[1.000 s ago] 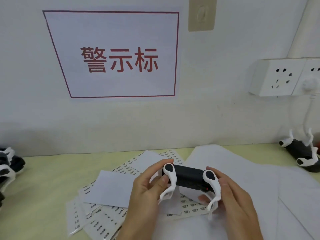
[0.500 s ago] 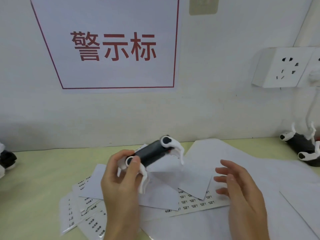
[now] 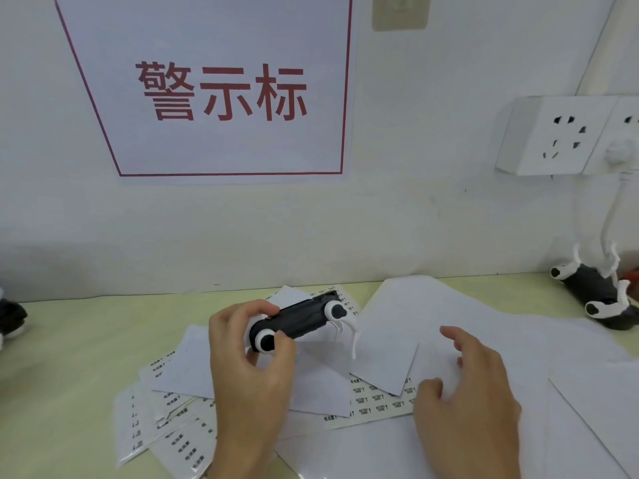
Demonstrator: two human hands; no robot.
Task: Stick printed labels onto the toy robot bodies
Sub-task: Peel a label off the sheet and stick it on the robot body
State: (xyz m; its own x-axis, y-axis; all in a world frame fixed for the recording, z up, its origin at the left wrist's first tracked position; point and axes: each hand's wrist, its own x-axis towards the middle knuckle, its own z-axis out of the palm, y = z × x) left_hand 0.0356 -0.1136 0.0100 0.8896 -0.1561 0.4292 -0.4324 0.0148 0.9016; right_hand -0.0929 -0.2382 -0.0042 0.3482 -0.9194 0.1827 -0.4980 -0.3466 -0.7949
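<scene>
- The person's left hand (image 3: pixel 249 371) is holding a toy robot body (image 3: pixel 297 321) up over the middle of the table (image 3: pixel 69 357) — its grip is clamped around the near-left end, thumb and fingers curling round the black shell beside a white-and-black wheel joint.
- The body is lying tilted, its far end pointing up and right, and thin white legs are dangling from that end toward the papers below.
- The right hand (image 3: pixel 470 385) is hovering just right of the toy, not touching it — its grip is apart, fingers spread and relaxed above a blank white sheet (image 3: pixel 432 305).
- Printed label sheets (image 3: pixel 380 401) are lying fanned out under and near both hands, some half covered by blank paper; the print is too small to read.
- Another toy robot (image 3: pixel 594 292) is lying at the far right edge of the table, white legs sticking up.
- A dark toy part (image 3: pixel 10 319) is showing at the left edge, cut off by the frame.
- On the wall behind, a red-bordered sign (image 3: pixel 221 91) with red characters is hanging, and a white socket block (image 3: pixel 553 136) is sitting to the right.
</scene>
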